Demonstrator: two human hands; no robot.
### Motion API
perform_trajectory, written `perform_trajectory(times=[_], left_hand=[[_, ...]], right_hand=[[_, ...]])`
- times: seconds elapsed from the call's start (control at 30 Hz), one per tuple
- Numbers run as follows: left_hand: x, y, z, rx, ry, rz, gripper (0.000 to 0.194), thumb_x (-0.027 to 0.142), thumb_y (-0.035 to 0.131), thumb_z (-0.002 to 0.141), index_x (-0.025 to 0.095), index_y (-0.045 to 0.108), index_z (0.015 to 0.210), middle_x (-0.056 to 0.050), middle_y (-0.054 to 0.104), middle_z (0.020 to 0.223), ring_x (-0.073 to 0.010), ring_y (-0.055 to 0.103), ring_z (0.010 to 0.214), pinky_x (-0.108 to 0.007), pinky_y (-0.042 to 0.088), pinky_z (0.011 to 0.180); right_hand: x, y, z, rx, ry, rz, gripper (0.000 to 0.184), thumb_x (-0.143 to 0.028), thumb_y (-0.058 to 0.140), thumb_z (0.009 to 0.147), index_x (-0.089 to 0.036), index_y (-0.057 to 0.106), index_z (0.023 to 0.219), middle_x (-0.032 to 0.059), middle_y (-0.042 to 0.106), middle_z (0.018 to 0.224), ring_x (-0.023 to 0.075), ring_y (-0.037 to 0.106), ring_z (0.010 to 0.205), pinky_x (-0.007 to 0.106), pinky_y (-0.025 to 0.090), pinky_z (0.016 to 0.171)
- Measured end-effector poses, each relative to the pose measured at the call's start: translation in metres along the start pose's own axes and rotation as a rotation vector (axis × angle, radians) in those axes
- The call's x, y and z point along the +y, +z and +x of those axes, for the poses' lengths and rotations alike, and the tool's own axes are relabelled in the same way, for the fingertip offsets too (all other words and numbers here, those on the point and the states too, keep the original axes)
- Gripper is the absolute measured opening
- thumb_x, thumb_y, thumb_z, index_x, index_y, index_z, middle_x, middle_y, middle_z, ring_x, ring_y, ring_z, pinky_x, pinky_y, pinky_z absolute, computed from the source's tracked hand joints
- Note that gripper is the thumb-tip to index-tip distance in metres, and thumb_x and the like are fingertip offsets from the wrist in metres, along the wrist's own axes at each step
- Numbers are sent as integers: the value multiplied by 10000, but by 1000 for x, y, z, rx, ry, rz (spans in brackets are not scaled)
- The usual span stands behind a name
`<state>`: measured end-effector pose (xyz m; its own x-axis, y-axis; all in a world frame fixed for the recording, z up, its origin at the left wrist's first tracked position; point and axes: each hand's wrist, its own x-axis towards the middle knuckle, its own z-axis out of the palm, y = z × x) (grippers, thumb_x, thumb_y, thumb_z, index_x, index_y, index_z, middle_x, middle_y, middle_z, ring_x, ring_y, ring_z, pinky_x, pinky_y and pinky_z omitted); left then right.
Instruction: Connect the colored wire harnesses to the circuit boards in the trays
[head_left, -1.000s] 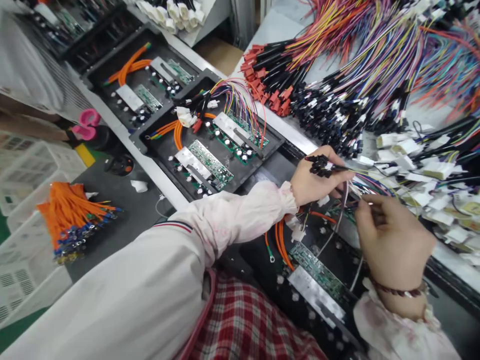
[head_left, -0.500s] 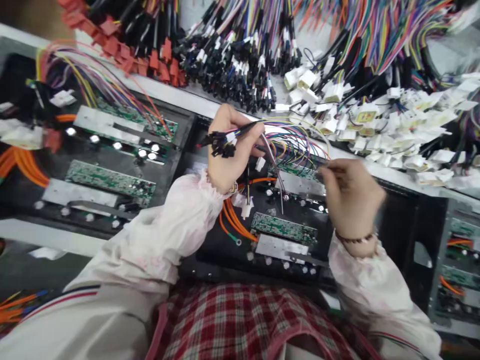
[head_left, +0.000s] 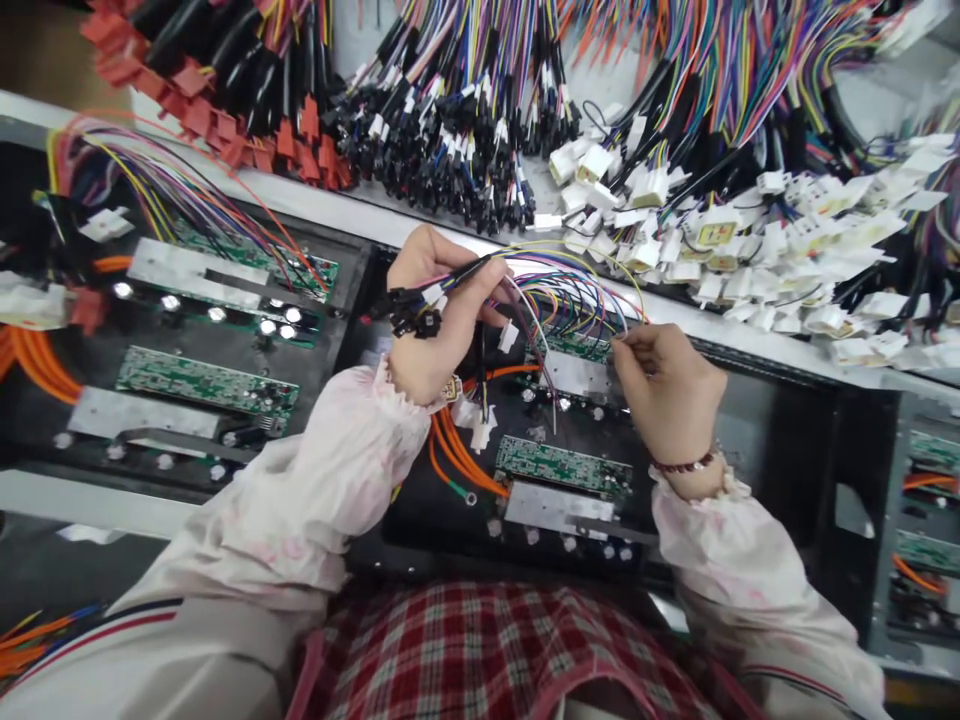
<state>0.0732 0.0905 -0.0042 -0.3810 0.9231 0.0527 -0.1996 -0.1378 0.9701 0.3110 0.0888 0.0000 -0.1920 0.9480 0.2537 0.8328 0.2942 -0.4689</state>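
Observation:
My left hand (head_left: 444, 305) is closed around a wire harness, with its small black connectors (head_left: 411, 310) sticking out over the palm. From that grip, many coloured wires (head_left: 574, 285) arch rightward to the upper green circuit board (head_left: 581, 343). Two loose wires (head_left: 546, 360), one white and one brownish, hang down from the bundle. My right hand (head_left: 670, 392) pinches a thin wire (head_left: 625, 318) at the right end of this board. Its fingertips hide the wire's end, so contact with the board cannot be made out.
A second circuit board (head_left: 562, 465) lies below, beside orange cables (head_left: 461, 455) in the black housing (head_left: 442, 530). Another wired housing (head_left: 217, 400) is at left. Beyond the white rail (head_left: 352, 215) lie piled harnesses with red connectors (head_left: 199, 115), black connectors (head_left: 450, 150) and white connectors (head_left: 712, 235).
My right hand has come left and closer to the upper board's right end, and is less blurred. My left hand still grips the harness. The whole view has shifted slightly.

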Motion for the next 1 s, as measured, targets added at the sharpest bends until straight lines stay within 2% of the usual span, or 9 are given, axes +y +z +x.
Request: perform_trajectory(times=[0.23,0.37,0.53,0.73,0.9,1.0], left_hand=[[-2,0,1,-11,70,72,250,280,799,859,219,564,798,0,739,719,-146,701,572,-232,503,409],[0,0,1,-22,65,118,251,363,751,903,235,557,807,-13,741,758,-150,705,598,-248,494,424],[0,-1,1,-38,56,134,238,297,777,885,269,553,808,-4,744,766,-165,715,612,-274,490,413],[2,-1,-1,-53,80,116,251,272,770,894,244,533,814,11,720,724,-173,728,624,-269,501,417],[4,2,0,-21,48,69,252,277,798,864,253,557,798,23,712,700,-170,707,594,-276,498,419],[2,2,3,-49,47,105,244,322,815,842,262,609,724,18,720,668,-166,683,540,-286,487,400]], right_hand=[[0,-1,-1,1,-9,-11,114,-320,618,920,-213,648,895,6,713,799,156,694,695,289,513,645],[-1,-2,0,8,-31,-37,69,-283,631,914,-218,652,904,0,711,801,157,685,688,290,497,628],[-3,0,0,21,-23,-51,80,-303,636,911,-228,639,884,-4,700,792,158,680,702,293,493,646],[-4,1,0,-5,7,-81,105,-323,667,907,-224,638,884,-8,712,801,162,691,712,288,482,635],[-20,-14,0,55,5,-137,153,-326,706,878,-210,612,910,-18,673,784,138,654,652,280,434,594],[-39,-16,6,-10,-86,-37,103,-308,663,910,-213,623,922,-17,688,811,128,653,676,270,452,618]])
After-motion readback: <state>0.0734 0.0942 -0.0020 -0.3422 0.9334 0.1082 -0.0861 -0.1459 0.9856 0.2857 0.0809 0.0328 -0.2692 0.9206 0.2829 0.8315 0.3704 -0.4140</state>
